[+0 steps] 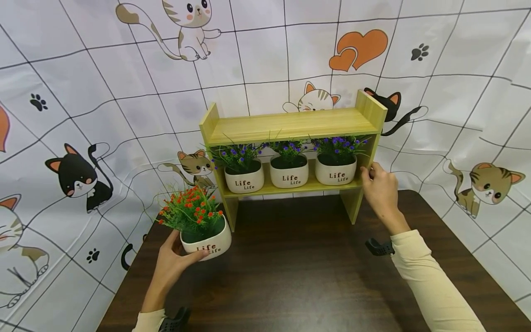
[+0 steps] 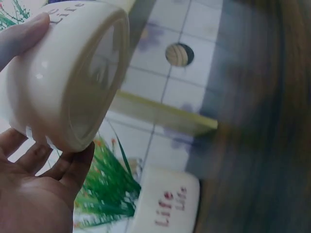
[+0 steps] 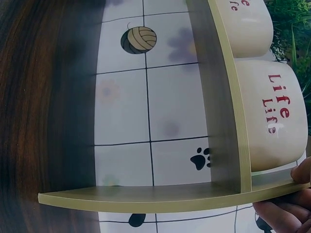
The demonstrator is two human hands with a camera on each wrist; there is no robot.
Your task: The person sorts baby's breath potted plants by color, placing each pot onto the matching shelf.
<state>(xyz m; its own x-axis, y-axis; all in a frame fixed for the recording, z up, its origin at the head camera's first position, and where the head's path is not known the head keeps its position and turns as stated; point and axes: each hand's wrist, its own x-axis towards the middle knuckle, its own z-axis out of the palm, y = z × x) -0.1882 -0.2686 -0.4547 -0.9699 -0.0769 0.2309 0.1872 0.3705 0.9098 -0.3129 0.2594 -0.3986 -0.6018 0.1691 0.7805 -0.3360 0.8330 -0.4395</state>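
My left hand point(image 1: 172, 263) grips a white flowerpot point(image 1: 224, 237) with orange-red artificial flowers, thumb across its lettered front and fingers beneath and behind. The left wrist view shows the held pot's underside point(image 2: 95, 82), tipped toward the camera. Beyond it in that view stands another white pot point(image 2: 167, 204) with green leaves, hidden from the head view. At the right, my right hand point(image 1: 379, 191) pinches the side panel of a yellow-green wooden shelf point(image 1: 290, 127). Its thumb point(image 3: 302, 171) lies on the inner side, the fingers outside.
On the shelf's middle board stand three white pots with purple flowers: a left pot point(image 1: 244, 180), a centre pot point(image 1: 289, 175) and a right pot point(image 1: 337, 173). The shelf stands at the back of a dark wooden table point(image 1: 298, 276), against a cat-print wall covering point(image 1: 257, 60).
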